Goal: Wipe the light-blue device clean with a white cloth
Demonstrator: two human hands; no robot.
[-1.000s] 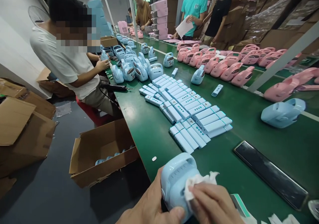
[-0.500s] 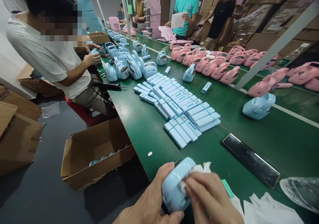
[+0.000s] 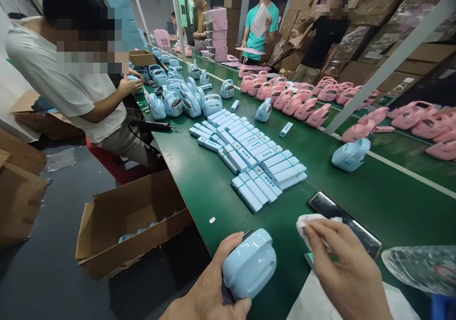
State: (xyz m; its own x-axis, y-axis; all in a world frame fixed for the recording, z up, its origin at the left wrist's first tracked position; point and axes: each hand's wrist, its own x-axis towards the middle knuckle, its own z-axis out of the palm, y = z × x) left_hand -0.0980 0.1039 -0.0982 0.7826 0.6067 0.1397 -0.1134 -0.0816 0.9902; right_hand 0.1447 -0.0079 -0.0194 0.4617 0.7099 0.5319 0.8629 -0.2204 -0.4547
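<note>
While we grip the blue casing point(image 3: 249, 264) in our left hand point(image 3: 210, 294), our right hand point(image 3: 347, 275) pinches a white wipe point(image 3: 307, 224).
Held at the counter point(image 3: 199, 187) edge, it could slip floorward.

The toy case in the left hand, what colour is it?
Light blue; the toy case shows best in the head view.

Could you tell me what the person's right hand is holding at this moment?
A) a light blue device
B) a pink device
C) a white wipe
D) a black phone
C: the right hand pinches a crumpled white wipe above the green table, apart from the light blue device, which the left hand grips.
</note>
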